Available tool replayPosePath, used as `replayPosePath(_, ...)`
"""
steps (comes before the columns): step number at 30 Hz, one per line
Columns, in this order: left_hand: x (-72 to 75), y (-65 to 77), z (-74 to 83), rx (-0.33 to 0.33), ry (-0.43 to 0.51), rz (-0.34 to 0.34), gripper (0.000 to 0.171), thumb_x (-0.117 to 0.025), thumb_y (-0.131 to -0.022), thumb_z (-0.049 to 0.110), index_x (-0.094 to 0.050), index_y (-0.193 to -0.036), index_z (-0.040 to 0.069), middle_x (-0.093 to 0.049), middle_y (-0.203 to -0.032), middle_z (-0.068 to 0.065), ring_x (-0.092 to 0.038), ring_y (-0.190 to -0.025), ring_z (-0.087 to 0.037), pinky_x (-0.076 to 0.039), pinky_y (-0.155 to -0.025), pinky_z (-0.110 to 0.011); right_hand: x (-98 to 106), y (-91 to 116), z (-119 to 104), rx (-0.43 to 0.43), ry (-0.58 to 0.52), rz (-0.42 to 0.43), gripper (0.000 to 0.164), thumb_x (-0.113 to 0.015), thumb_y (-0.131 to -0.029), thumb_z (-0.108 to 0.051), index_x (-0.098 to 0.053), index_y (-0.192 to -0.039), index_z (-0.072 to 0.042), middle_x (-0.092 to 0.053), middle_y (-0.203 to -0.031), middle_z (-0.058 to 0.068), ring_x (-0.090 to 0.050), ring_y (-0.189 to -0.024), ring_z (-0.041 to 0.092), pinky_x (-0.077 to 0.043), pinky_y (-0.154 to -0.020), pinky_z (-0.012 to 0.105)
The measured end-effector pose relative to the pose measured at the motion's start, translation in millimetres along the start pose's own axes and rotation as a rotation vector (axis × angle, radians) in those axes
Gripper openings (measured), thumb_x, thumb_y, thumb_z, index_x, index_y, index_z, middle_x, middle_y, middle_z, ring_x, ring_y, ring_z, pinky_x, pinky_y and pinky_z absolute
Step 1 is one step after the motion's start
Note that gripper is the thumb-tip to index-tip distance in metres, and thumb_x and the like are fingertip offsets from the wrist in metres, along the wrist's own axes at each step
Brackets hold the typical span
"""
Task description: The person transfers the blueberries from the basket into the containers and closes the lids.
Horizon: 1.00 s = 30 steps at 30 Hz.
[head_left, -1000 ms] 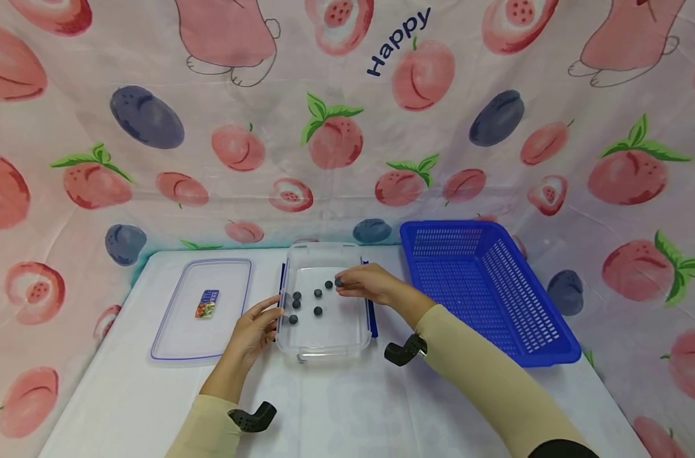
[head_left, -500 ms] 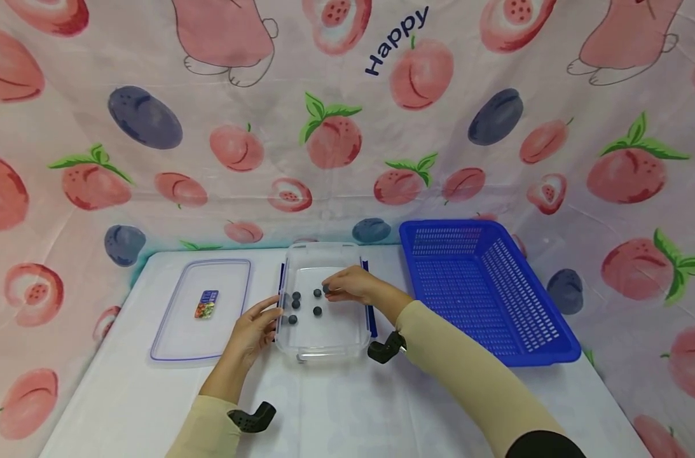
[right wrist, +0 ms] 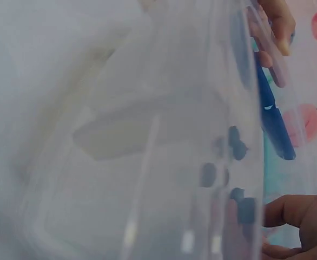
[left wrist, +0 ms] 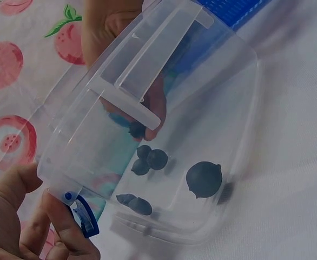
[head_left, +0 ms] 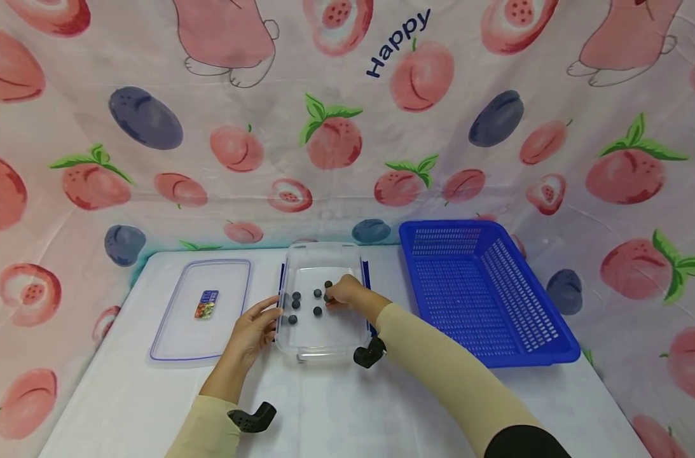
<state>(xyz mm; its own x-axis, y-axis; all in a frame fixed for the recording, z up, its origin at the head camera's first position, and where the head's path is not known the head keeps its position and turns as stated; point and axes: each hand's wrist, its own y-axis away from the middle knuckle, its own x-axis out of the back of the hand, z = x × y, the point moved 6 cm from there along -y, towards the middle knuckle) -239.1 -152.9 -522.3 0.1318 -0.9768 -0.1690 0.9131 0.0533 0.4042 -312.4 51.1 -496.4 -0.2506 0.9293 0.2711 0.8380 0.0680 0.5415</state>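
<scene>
A clear plastic box (head_left: 343,332) with blue side latches holds several small dark round balls (head_left: 317,312) that look like blueberries, strewn over its middle and left. My left hand (head_left: 252,332) grips the box's left side, a fingertip at the rim and other fingers by the blue latch (left wrist: 85,216) in the left wrist view. My right hand (head_left: 351,292) reaches inside the box and pinches one blueberry (head_left: 327,297), partly hidden by its fingertips. Another blueberry (head_left: 328,284) lies just behind those fingers. Through the box wall, the left wrist view shows a blueberry (left wrist: 137,129) at the right fingertips.
Left of the box, a clear lid (head_left: 178,340) with a blue edge lies flat, bearing a colourful label (head_left: 206,304). A blue perforated basket (head_left: 467,273) stands to the right. Behind the white table (head_left: 324,413) hangs a fruit-print cloth (head_left: 255,210).
My right hand has moved left and toward me inside the box with a blueberry at its fingertips. The blueberry it passed over shows again behind it. My left hand stays put.
</scene>
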Motion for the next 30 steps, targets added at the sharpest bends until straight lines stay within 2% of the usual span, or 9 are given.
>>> replayPosePath(6,-0.6,0.8,1.2,-0.005,-0.001,0.011,0.053,-0.069,-0.092,0.013,-0.052,-0.142,0.007,-0.058,-0.072,0.008,-0.052,-0.060,0.000,-0.047,-0.053,-0.013,-0.4,-0.8,2.0,0.005,0.097,0.082,0.037,-0.057,-0.088,0.005,-0.051,-0.123,0.017,-0.062,-0.100,0.022,-0.070,-0.095,0.034,-0.058,-0.084,0.034)
replayPosePath(10,-0.9,1.0,0.5,-0.002,0.000,0.011,0.053,-0.069,-0.092,0.014,-0.052,-0.142,0.007,-0.059,-0.073,0.008,-0.052,-0.061,0.000,-0.047,-0.054,-0.012,-1.1,-0.3,3.5,-0.004,0.127,0.097,0.033,-0.057,-0.089,0.005,-0.053,-0.120,0.017,-0.064,-0.107,0.025,-0.070,-0.095,0.033,-0.059,-0.084,0.034)
replayPosePath(13,-1.2,0.5,-0.6,-0.006,0.005,0.010,0.052,-0.069,-0.092,0.013,-0.052,-0.141,0.007,-0.060,-0.073,0.009,-0.053,-0.062,0.000,-0.048,-0.054,-0.012,-1.7,0.0,4.8,-0.013,0.107,0.090,0.031,-0.056,-0.089,0.004,-0.054,-0.118,0.016,-0.064,-0.108,0.026,-0.070,-0.096,0.033,-0.058,-0.085,0.034)
replayPosePath(20,-1.0,2.5,0.8,-0.010,-0.001,0.014,0.053,-0.070,-0.092,0.015,-0.052,-0.141,0.007,-0.060,-0.074,0.010,-0.053,-0.063,0.000,-0.048,-0.055,-0.012,-2.6,-1.9,7.8,-0.031,0.021,0.047,0.021,-0.058,-0.093,-0.002,-0.057,-0.110,0.011,-0.063,-0.086,0.015,-0.070,-0.092,0.029,-0.058,-0.085,0.033)
replayPosePath(30,-0.3,2.5,1.1,-0.006,0.000,0.014,0.053,-0.069,-0.092,0.014,-0.051,-0.142,0.007,-0.058,-0.073,0.009,-0.052,-0.062,0.000,-0.048,-0.054,-0.013,-2.0,-0.4,3.7,-0.037,-0.068,-0.025,0.022,-0.061,-0.092,-0.005,-0.063,-0.108,0.010,-0.067,-0.088,0.014,-0.070,-0.081,0.020,-0.058,-0.085,0.030)
